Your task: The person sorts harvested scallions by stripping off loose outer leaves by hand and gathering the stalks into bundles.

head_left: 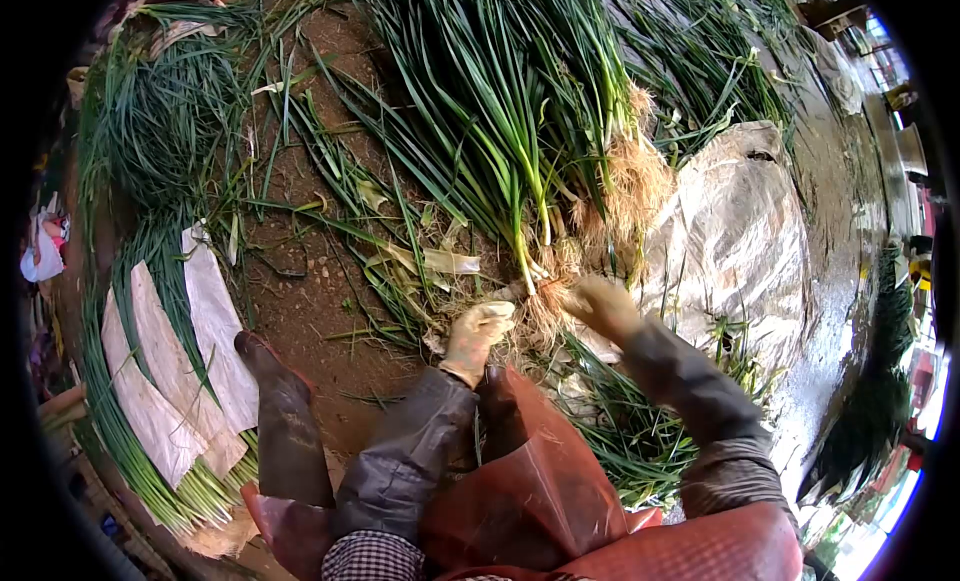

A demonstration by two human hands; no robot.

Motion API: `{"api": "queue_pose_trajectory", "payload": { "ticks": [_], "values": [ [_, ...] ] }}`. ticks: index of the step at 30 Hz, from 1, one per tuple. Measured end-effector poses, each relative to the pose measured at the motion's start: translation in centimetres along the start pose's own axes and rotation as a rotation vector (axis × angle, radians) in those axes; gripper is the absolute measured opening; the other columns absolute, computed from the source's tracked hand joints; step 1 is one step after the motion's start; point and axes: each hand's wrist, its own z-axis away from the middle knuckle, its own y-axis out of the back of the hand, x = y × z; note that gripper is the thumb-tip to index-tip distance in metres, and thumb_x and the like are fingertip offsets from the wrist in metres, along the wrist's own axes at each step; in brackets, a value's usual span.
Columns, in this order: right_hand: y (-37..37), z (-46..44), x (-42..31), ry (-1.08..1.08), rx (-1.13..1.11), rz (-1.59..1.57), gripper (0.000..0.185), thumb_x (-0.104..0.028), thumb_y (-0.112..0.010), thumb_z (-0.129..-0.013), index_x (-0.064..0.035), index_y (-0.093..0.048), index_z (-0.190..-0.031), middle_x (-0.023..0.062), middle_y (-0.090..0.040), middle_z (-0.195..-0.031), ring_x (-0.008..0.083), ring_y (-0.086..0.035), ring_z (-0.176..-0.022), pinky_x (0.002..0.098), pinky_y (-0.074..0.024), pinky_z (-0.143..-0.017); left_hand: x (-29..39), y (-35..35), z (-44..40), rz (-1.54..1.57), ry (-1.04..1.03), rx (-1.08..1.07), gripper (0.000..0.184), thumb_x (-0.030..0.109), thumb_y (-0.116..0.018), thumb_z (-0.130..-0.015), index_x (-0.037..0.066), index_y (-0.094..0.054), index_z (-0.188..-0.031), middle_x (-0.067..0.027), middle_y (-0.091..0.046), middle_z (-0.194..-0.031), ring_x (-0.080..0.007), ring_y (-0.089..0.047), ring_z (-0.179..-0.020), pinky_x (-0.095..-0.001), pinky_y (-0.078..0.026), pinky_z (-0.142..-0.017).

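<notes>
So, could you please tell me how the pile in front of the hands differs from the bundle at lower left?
The pile ends in tangled, straw-coloured roots; the bundle shows pale stalk ends without such bushy tufts. Broad pale strips lie over the bundle, while the pile's leaves have none. The pile's leaves fan out; the bundle's stalks lie close together. Both have long green leaves.

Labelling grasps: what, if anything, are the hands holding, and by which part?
Can't be told for sure: the right hand is at the roots of the green stalks, the left hand just beside them; neither grip shows clearly.
</notes>
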Motion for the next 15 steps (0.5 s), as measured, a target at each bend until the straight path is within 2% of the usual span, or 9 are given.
{"api": "queue_pose_trajectory", "payload": {
  "ticks": [1, 3, 5, 8, 9, 10, 12, 14, 15],
  "values": [
    [0.0, -3.4, -2.0, 0.026, 0.109, -0.052, 0.037, -0.040, -0.063, -0.086, -0.0041, -0.056, -0.084, 0.0121, -0.055, -0.075, 0.0224, -0.056, -0.067, 0.0358, -0.0490, -0.061, -0.8, -0.4, -0.5, 0.007, -0.010, -0.011, 0.027, 0.003, -0.058, -0.086, 0.003, -0.058, -0.113, -0.0105, -0.061, -0.112, -0.0180, -0.061, -0.099, -0.0302, -0.047, -0.091],
    [-0.3, -9.0, -4.4, -0.094, -0.012, -0.283, 0.043, -0.041, -0.065, -0.084, -0.0044, -0.058, -0.105, 0.0129, -0.059, -0.086, 0.0257, -0.060, -0.073, 0.0381, -0.0507, -0.069, -0.7, -0.4, -0.4, 0.068, -0.045, -0.013, 0.028, -0.002, -0.058, -0.085, 0.002, -0.059, -0.112, -0.0104, -0.062, -0.112, -0.0180, -0.060, -0.100, -0.0312, -0.045, -0.093],
    [-2.5, -11.5, -5.2, -0.045, 0.085, -0.365, 0.036, -0.031, -0.062, -0.089, -0.0005, -0.059, -0.107, 0.0168, -0.062, -0.092, 0.0222, -0.061, -0.081, 0.0368, -0.0506, -0.068, 0.1, 0.2, -0.2, 0.090, -0.137, 0.048, 0.030, -0.002, -0.058, -0.085, 0.001, -0.058, -0.115, -0.0100, -0.061, -0.114, -0.0184, -0.058, -0.106, -0.0310, -0.043, -0.097],
    [-0.7, -8.7, -6.7, -0.183, -0.095, -1.046, 0.035, -0.025, -0.057, -0.093, 0.0034, -0.057, -0.113, 0.0100, -0.065, -0.092, 0.0106, -0.057, -0.074, 0.0245, -0.0454, -0.057, 1.6, 0.4, 0.0, 0.044, -0.182, 0.032, 0.041, 0.000, -0.060, -0.084, 0.002, -0.050, -0.125, -0.0090, -0.057, -0.121, -0.0208, -0.054, -0.112, -0.0309, -0.045, -0.094],
    [0.0, -7.5, -6.7, -0.194, -0.102, -1.041, 0.035, -0.025, -0.057, -0.093, 0.0034, -0.057, -0.113, 0.0100, -0.065, -0.092, 0.0106, -0.057, -0.074, 0.0245, -0.0454, -0.057, 1.1, 0.7, -0.2, 0.095, -0.153, -0.052, 0.043, 0.002, -0.061, -0.085, 0.002, -0.049, -0.126, -0.0097, -0.057, -0.121, -0.0222, -0.055, -0.111, -0.0321, -0.047, -0.092],
    [0.9, -6.5, -6.7, -0.110, -0.110, -1.202, 0.034, -0.025, -0.057, -0.093, 0.0026, -0.058, -0.112, 0.0077, -0.065, -0.088, 0.0087, -0.055, -0.068, 0.0224, -0.0427, -0.054, 1.2, 0.4, 0.1, 0.206, 0.027, -0.184, 0.043, 0.006, -0.064, -0.086, 0.000, -0.049, -0.126, -0.0097, -0.057, -0.117, -0.0211, -0.059, -0.102, -0.0320, -0.053, -0.082],
    [1.7, -5.7, -6.1, 0.017, -0.115, -1.311, 0.030, -0.026, -0.057, -0.093, 0.0002, -0.062, -0.106, 0.0022, -0.062, -0.077, 0.0070, -0.049, -0.057, 0.0210, -0.0387, -0.048, 1.2, -0.9, 0.2, 0.205, 0.071, -0.180, 0.041, 0.006, -0.064, -0.086, -0.001, -0.050, -0.124, -0.0100, -0.058, -0.113, -0.0189, -0.060, -0.096, -0.0299, -0.053, -0.077],
    [1.9, -5.2, -6.1, -0.058, -0.096, -1.303, 0.030, -0.027, -0.056, -0.094, -0.0001, -0.064, -0.104, 0.0019, -0.061, -0.077, 0.0071, -0.049, -0.056, 0.0210, -0.0384, -0.048, 0.2, -2.6, 0.1, 0.169, 0.009, -0.107, 0.032, 0.001, -0.062, -0.086, -0.004, -0.053, -0.116, -0.0090, -0.060, -0.098, -0.0133, -0.061, -0.079, -0.0251, -0.053, -0.070],
    [2.3, -5.0, -6.2, -0.128, -0.085, -1.292, 0.030, -0.028, -0.056, -0.094, -0.0005, -0.065, -0.102, 0.0016, -0.061, -0.076, 0.0072, -0.048, -0.055, 0.0210, -0.0382, -0.047, 0.4, -2.9, 0.1, 0.166, 0.008, -0.114, 0.032, 0.001, -0.062, -0.086, -0.004, -0.053, -0.116, -0.0090, -0.060, -0.098, -0.0133, -0.061, -0.079, -0.0251, -0.053, -0.070]
  ]
}}
